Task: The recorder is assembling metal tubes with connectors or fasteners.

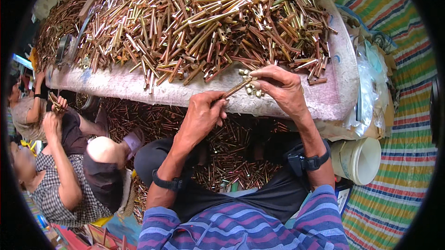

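My left hand [200,114] is closed round the near end of a thin brass-coloured metal tube [238,87], which slants up to the right. At the tube's far end, the thumb and fingertips of my right hand [283,88] are pinched together. Whatever sits between those fingertips is hidden. Several small pale brass pieces, like nuts or caps [258,93], lie on the padded tabletop [153,93] just below the right fingers. Beyond both hands rises a large heap of similar metal tubes [185,22].
More tubes [232,169] cover the floor below the table edge. A white bucket [366,161] lies tipped at the right, near clear plastic bags [371,73] and a striped sheet [398,157]. Co-workers sit at the left; one person's hand [56,106] holds tubes.
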Demonstrator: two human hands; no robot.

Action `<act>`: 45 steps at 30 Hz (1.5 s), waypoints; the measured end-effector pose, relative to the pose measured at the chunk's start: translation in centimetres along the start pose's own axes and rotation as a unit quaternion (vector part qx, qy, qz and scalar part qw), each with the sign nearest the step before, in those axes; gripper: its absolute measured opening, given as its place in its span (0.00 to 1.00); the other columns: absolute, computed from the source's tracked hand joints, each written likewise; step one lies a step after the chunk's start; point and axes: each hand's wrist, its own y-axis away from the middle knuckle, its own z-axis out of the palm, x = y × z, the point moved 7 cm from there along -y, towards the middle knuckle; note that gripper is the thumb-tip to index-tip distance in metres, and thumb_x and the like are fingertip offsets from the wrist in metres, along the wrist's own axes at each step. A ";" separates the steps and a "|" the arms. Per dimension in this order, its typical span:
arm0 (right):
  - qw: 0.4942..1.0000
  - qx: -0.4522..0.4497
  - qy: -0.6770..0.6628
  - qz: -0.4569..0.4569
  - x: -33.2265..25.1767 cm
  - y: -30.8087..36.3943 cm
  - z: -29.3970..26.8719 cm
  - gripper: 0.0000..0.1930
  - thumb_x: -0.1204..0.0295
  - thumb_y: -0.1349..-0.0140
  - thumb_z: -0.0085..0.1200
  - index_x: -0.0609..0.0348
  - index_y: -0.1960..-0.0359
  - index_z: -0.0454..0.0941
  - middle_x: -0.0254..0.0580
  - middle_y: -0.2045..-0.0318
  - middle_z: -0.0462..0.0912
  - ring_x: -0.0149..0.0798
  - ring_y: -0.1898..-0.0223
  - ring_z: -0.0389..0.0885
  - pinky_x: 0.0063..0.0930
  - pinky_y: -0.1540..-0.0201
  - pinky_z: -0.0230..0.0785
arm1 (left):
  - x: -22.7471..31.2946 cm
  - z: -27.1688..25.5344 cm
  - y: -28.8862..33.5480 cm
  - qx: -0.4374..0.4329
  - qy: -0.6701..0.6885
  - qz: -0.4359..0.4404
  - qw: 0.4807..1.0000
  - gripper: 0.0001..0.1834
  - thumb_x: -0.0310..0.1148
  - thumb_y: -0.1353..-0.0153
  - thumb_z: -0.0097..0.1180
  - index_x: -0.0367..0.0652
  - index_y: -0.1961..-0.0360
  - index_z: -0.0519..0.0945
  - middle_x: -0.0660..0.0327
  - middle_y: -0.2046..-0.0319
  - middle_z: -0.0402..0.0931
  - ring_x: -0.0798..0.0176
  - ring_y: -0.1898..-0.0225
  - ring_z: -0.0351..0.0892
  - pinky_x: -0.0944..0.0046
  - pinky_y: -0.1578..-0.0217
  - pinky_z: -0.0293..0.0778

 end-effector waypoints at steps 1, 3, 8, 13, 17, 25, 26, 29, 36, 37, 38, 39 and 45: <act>0.998 -0.001 0.040 -0.041 -0.6 0.0 0.1 0.12 0.81 0.39 0.64 0.63 0.53 0.86 0.37 0.61 0.86 0.26 0.61 0.81 0.21 0.58 0.74 | 0.1 0.0 0.1 0.001 -0.004 0.002 1.000 0.12 0.23 0.31 0.54 0.26 0.51 0.82 0.60 0.74 0.80 0.72 0.76 0.80 0.70 0.77 0.79; 0.998 -0.005 0.040 -0.041 -0.7 -0.1 0.1 0.12 0.81 0.40 0.64 0.63 0.53 0.86 0.38 0.62 0.86 0.27 0.61 0.81 0.22 0.58 0.74 | 0.1 -0.2 0.2 0.003 -0.009 0.003 1.000 0.12 0.23 0.31 0.54 0.26 0.52 0.82 0.60 0.74 0.81 0.72 0.76 0.80 0.70 0.77 0.79; 0.997 -0.019 0.063 -0.048 -0.8 0.0 0.3 0.11 0.79 0.40 0.64 0.64 0.55 0.85 0.40 0.63 0.86 0.28 0.63 0.82 0.23 0.59 0.74 | 0.3 -0.3 0.3 -0.004 -0.035 0.014 0.999 0.10 0.22 0.32 0.54 0.26 0.54 0.82 0.58 0.73 0.81 0.70 0.76 0.81 0.69 0.77 0.79; 0.995 -0.037 0.092 -0.034 -0.7 0.1 0.5 0.10 0.76 0.38 0.64 0.64 0.56 0.85 0.40 0.64 0.86 0.28 0.63 0.82 0.23 0.59 0.74 | 0.7 -0.6 0.3 0.001 -0.076 0.045 0.996 0.10 0.21 0.33 0.54 0.26 0.55 0.82 0.58 0.74 0.81 0.69 0.77 0.81 0.68 0.76 0.79; 0.997 -0.047 0.068 0.008 -0.1 0.1 0.5 0.10 0.76 0.38 0.64 0.64 0.56 0.85 0.40 0.65 0.86 0.29 0.64 0.82 0.24 0.60 0.74 | 0.7 -0.8 0.2 -0.005 -0.089 0.047 0.995 0.09 0.21 0.33 0.54 0.27 0.56 0.82 0.58 0.73 0.80 0.68 0.77 0.81 0.67 0.76 0.78; 0.988 -0.055 0.147 -0.005 -0.2 0.2 0.6 0.10 0.69 0.37 0.66 0.66 0.63 0.83 0.43 0.72 0.83 0.34 0.69 0.83 0.28 0.66 0.72 | 1.1 -1.0 0.3 0.013 -0.104 0.095 0.990 0.08 0.19 0.34 0.55 0.27 0.57 0.82 0.57 0.73 0.80 0.68 0.77 0.82 0.67 0.76 0.79; 0.988 -0.055 0.147 -0.006 -0.4 0.3 0.6 0.10 0.69 0.37 0.66 0.66 0.63 0.83 0.43 0.72 0.83 0.34 0.69 0.83 0.28 0.66 0.72 | 1.3 -1.0 0.3 0.010 -0.110 0.104 0.988 0.08 0.18 0.35 0.55 0.28 0.57 0.82 0.57 0.73 0.80 0.67 0.77 0.82 0.67 0.76 0.79; 0.981 -0.039 0.185 -0.035 -1.0 0.5 0.8 0.11 0.69 0.36 0.64 0.66 0.68 0.80 0.46 0.76 0.79 0.39 0.75 0.78 0.33 0.69 0.68 | 1.1 -0.8 0.3 0.003 -0.111 0.111 0.988 0.09 0.17 0.36 0.54 0.28 0.57 0.82 0.55 0.72 0.80 0.67 0.76 0.82 0.66 0.76 0.79; 0.957 -0.096 0.273 0.016 1.2 0.9 0.9 0.12 0.68 0.34 0.61 0.66 0.71 0.78 0.48 0.79 0.76 0.46 0.78 0.75 0.37 0.72 0.66 | 1.4 -0.4 0.2 -0.007 -0.143 0.146 0.979 0.09 0.17 0.37 0.54 0.27 0.57 0.82 0.54 0.70 0.80 0.65 0.76 0.82 0.66 0.76 0.79; 0.957 -0.096 0.272 0.014 1.0 0.9 1.0 0.12 0.68 0.34 0.61 0.66 0.71 0.78 0.48 0.79 0.76 0.46 0.78 0.75 0.37 0.72 0.66 | 1.3 -0.4 0.2 -0.003 -0.143 0.149 0.978 0.09 0.17 0.37 0.54 0.27 0.57 0.82 0.54 0.69 0.80 0.65 0.76 0.82 0.66 0.76 0.79; 0.971 -0.077 0.227 0.004 0.5 0.7 1.0 0.12 0.68 0.34 0.60 0.66 0.71 0.78 0.48 0.79 0.76 0.45 0.78 0.75 0.37 0.72 0.67 | 1.4 -0.4 0.2 0.000 -0.143 0.153 0.978 0.09 0.17 0.37 0.54 0.27 0.57 0.82 0.54 0.69 0.80 0.65 0.76 0.82 0.66 0.76 0.79; 0.982 -0.058 0.180 -0.005 0.1 0.6 1.0 0.12 0.68 0.34 0.60 0.66 0.70 0.78 0.48 0.79 0.76 0.44 0.78 0.76 0.37 0.72 0.67 | 1.4 -0.5 0.2 0.002 -0.144 0.153 0.978 0.09 0.17 0.37 0.54 0.27 0.57 0.82 0.54 0.69 0.80 0.65 0.76 0.82 0.66 0.76 0.79; 0.972 -0.094 0.216 0.008 0.2 0.9 1.3 0.12 0.68 0.33 0.59 0.66 0.67 0.78 0.47 0.78 0.76 0.42 0.77 0.75 0.36 0.71 0.67 | 1.2 -0.4 0.3 0.003 -0.137 0.156 0.978 0.09 0.17 0.36 0.55 0.27 0.56 0.82 0.53 0.69 0.80 0.65 0.76 0.82 0.66 0.75 0.79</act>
